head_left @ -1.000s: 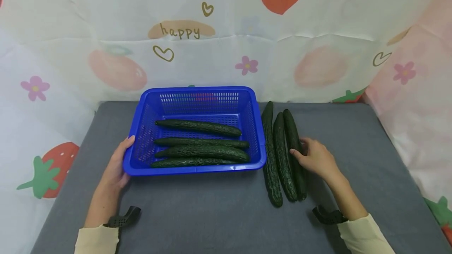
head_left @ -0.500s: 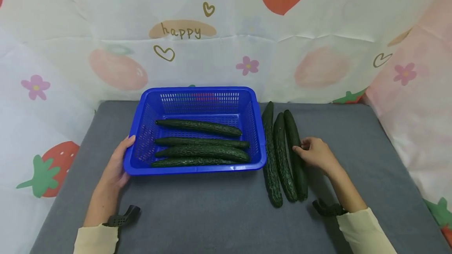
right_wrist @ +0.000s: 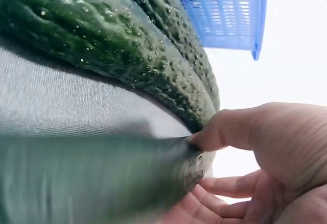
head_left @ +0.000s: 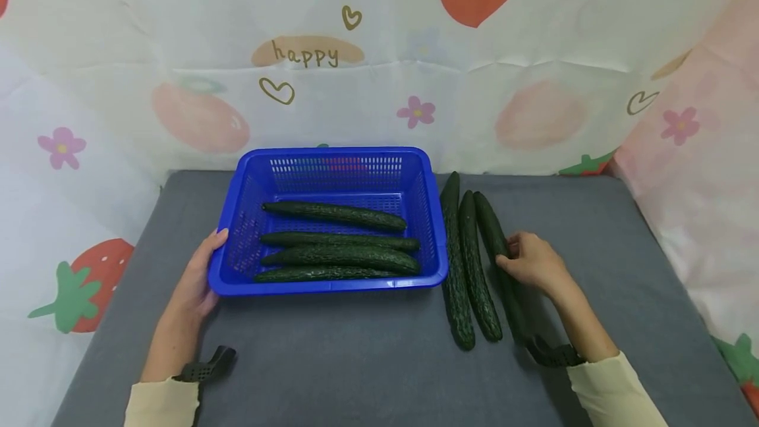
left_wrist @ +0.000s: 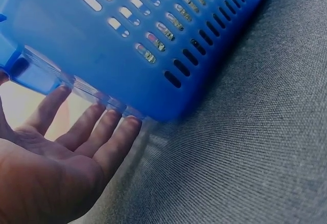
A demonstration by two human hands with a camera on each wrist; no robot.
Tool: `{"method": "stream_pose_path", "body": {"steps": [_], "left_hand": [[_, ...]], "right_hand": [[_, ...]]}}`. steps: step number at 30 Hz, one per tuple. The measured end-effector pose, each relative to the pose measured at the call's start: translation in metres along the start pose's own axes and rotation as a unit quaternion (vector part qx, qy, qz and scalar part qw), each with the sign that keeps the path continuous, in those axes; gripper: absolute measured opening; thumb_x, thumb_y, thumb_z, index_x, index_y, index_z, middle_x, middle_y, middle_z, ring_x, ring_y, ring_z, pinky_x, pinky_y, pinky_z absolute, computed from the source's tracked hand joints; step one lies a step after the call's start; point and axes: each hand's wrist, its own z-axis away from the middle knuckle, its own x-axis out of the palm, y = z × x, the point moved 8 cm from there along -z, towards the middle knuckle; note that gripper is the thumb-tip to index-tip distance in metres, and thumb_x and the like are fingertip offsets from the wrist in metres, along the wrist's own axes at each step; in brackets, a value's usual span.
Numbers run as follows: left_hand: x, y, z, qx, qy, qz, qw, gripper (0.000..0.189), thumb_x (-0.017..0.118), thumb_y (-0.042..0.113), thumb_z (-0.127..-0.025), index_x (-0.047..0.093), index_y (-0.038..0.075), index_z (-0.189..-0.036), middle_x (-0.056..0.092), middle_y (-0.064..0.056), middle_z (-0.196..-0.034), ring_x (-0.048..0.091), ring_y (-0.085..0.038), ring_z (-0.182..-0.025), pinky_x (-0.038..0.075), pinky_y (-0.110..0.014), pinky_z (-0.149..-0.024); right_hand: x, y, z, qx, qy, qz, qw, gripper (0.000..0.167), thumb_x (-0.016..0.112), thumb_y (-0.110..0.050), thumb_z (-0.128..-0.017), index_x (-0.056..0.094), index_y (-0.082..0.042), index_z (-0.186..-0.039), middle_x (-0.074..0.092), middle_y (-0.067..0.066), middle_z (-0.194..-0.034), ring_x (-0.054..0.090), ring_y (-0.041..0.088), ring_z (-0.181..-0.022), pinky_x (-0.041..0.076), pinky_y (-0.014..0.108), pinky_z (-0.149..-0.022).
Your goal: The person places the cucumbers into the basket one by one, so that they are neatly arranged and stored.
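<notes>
A blue plastic basket [head_left: 326, 286] with slotted sides holds several dark green cucumbers [head_left: 344, 256], lying crosswise. My left hand [head_left: 194, 275] grips its left end, thumb at the rim; in the left wrist view the fingers [left_wrist: 115, 142] reach against the outer wall. Right of the basket, my right hand [head_left: 536, 262] pinches the rightmost cucumber [head_left: 489, 224] between thumb and fingers. In the right wrist view this cucumber [right_wrist: 87, 178] is blurred, apart from its neighbour along much of its length. Two more cucumbers, one in the middle [head_left: 476, 262] and one by the basket [head_left: 454, 256], lie side by side lengthwise.
A grey cloth [head_left: 356, 361] covers the table. Directly behind its far edge hangs a white curtain [head_left: 367, 104] printed with fruit and flowers. Dark camera mounts, left [head_left: 209, 364] and right [head_left: 551, 353], sit on the wrists.
My right hand has taken hold of the rightmost cucumber, whose near end has swung right, away from the other two. The left hand and basket have stayed in place.
</notes>
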Motion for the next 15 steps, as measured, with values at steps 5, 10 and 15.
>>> {"method": "stream_pose_path", "body": {"steps": [5,10,15], "left_hand": [[-0.001,0.000,0.002,0.002,0.002,-0.002,1.0000,0.051,0.037,0.042,-0.114,0.027,0.025,-0.161,0.061,0.009,-0.141,0.064,-0.009,-0.124,0.058,-0.030,-0.098],[0.000,0.000,0.002,0.002,-0.003,-0.009,1.0000,0.055,0.036,0.043,-0.114,0.023,0.024,-0.164,0.057,0.007,-0.145,0.063,-0.010,-0.127,0.057,-0.031,-0.099],[0.001,0.000,0.001,0.002,-0.005,-0.011,0.9999,0.057,0.035,0.043,-0.114,0.021,0.025,-0.165,0.053,0.007,-0.148,0.061,-0.010,-0.130,0.057,-0.031,-0.100]], "right_hand": [[-0.005,0.006,0.004,-0.005,0.021,0.043,0.9988,0.064,0.069,-0.026,-0.100,0.050,0.014,-0.146,0.061,0.037,-0.139,0.061,0.053,-0.124,0.053,0.064,-0.094],[-0.006,0.011,0.006,-0.015,0.028,0.048,0.9983,0.064,0.071,-0.029,-0.099,0.053,0.013,-0.145,0.062,0.037,-0.139,0.061,0.053,-0.124,0.052,0.066,-0.095],[-0.004,0.012,0.005,-0.010,0.017,0.050,0.9986,0.066,0.065,-0.036,-0.104,0.050,0.011,-0.147,0.061,0.036,-0.141,0.060,0.054,-0.126,0.050,0.068,-0.097]]}}
